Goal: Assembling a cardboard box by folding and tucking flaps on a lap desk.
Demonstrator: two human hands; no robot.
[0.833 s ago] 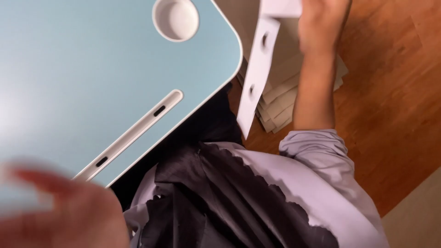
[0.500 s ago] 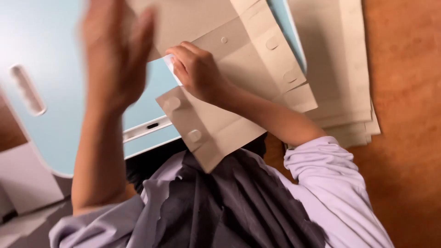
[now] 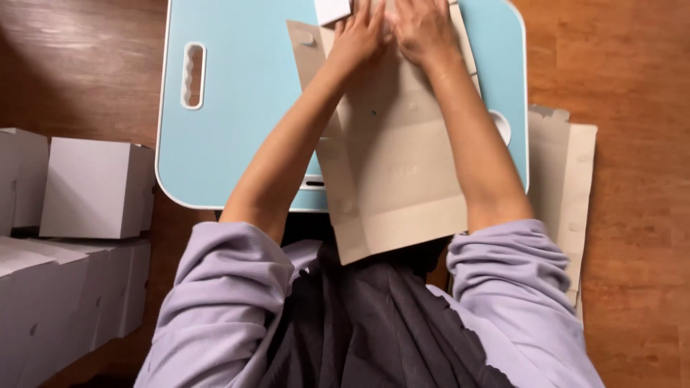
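A flat tan cardboard box blank (image 3: 399,172) lies lengthwise on the light blue lap table (image 3: 237,108), its near end hanging over the table's front edge. My left hand (image 3: 359,36) and my right hand (image 3: 424,29) both press on the blank's far end, side by side, fingers bent over the cardboard. A small white flap (image 3: 332,10) shows just beyond my left fingers at the top edge.
Folded white boxes (image 3: 93,188) stand stacked on the wooden floor at the left. A pile of flat tan blanks (image 3: 568,179) lies on the floor to the right of the table. The table has a handle slot (image 3: 192,75) at its left.
The view has swung round to look straight down. The cardboard blank, held up before, now lies flat on the blue table with both hands pressing its far end.
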